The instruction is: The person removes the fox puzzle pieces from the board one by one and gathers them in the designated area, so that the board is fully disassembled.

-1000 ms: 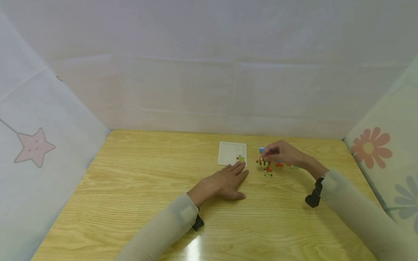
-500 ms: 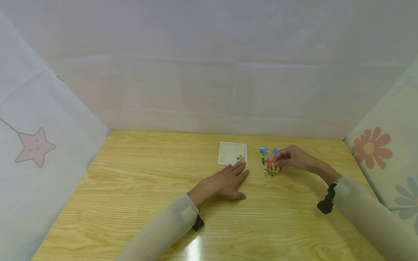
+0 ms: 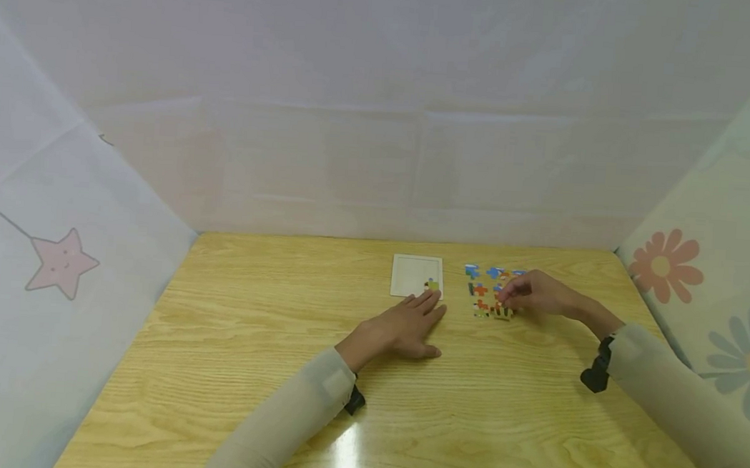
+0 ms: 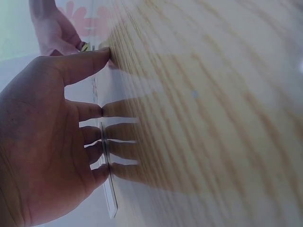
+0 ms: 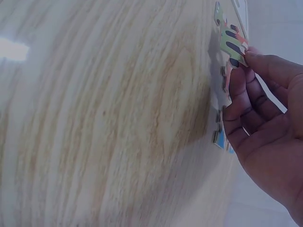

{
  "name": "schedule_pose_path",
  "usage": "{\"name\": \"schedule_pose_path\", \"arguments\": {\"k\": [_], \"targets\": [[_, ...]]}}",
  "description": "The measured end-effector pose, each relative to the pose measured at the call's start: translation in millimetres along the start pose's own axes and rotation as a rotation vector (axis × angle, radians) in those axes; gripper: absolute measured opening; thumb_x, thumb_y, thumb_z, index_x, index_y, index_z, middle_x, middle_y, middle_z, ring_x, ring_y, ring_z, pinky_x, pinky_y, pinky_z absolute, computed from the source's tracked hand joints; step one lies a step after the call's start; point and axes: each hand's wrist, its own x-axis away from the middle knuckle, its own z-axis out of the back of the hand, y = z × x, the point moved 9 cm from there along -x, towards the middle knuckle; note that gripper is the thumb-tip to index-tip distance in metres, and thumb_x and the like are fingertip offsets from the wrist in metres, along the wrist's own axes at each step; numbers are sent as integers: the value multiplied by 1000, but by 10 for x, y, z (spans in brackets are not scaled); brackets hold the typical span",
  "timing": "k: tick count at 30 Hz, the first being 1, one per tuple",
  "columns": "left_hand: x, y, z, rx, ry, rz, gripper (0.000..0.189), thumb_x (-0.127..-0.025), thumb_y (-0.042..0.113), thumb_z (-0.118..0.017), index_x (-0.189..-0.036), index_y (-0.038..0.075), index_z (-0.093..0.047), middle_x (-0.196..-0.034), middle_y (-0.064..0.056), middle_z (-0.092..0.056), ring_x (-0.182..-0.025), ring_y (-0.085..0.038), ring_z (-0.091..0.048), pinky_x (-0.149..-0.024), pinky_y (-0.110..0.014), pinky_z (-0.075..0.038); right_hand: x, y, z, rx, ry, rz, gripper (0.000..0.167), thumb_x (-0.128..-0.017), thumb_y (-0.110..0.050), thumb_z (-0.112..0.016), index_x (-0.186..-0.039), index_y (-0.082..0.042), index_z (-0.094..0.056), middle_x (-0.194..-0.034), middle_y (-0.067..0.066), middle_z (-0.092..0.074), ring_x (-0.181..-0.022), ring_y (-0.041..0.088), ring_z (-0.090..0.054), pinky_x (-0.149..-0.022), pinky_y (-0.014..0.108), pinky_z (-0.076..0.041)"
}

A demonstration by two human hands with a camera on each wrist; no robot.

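My left hand (image 3: 401, 330) lies flat with straight, spread fingers, its fingertips at the near right edge of a square, pale puzzle tray (image 3: 407, 275). One green jigsaw piece (image 3: 433, 285) lies in the tray's near right corner. To the right, my right hand (image 3: 535, 294) pinches a jigsaw piece between thumb and fingers. In the right wrist view this held jigsaw piece (image 5: 232, 45) is green with dark stripes and some orange, and looks tilted. Beneath and beside that hand, several loose jigsaw pieces (image 3: 480, 290) lie on the table; the hand hides some of them.
Blue jigsaw pieces (image 3: 472, 271) lie at the back of the loose group. The wooden table (image 3: 267, 313) ends at a pale cloth backdrop (image 3: 322, 152) behind. Cloth sides with a star and flowers flank the table.
My right hand has moved to the right and a little nearer with the striped jigsaw piece, uncovering orange and blue pieces on the left. My left hand has stayed in place.
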Motion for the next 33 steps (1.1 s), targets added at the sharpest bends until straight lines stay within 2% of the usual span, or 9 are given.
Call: {"name": "schedule_pose_path", "arguments": {"k": [6,15,26,33], "targets": [[-1,-7,11,-16,3,4,90,-106,58,-55,-171,11,-15,-179,-13,-1,-165,-26,-2,-133,-42,-13,-36,39,3,32,6,47,13,-103,-3,-68,-111,-1,-79,-110,16,-76,-90,24,-71,-77,34,-60],[-5,-12,7,-20,9,10,90,-106,58,-55,-171,11,-16,-179,-13,-2,-165,-26,-3,-133,-42,-13,-49,12,2,98,39,79,12,-101,0,-69,-107,-1,-79,-105,14,-76,-81,23,-69,-69,28,-55],[-28,-5,-26,-23,-4,9,90,-106,59,-53,-171,11,-14,-179,-12,-1,-165,-25,-1,-133,-42,-13,-18,43,-13,121,69,65,11,-101,0,-69,-106,-3,-79,-107,13,-76,-93,26,-72,-78,28,-60],[-28,0,-32,-23,-8,12,90,-106,59,-53,-172,12,-14,-179,-12,0,-165,-25,-1,-133,-42,-13,-1,40,2,136,82,63,11,-101,0,-70,-107,-2,-79,-106,13,-77,-93,25,-73,-80,28,-60]]}}
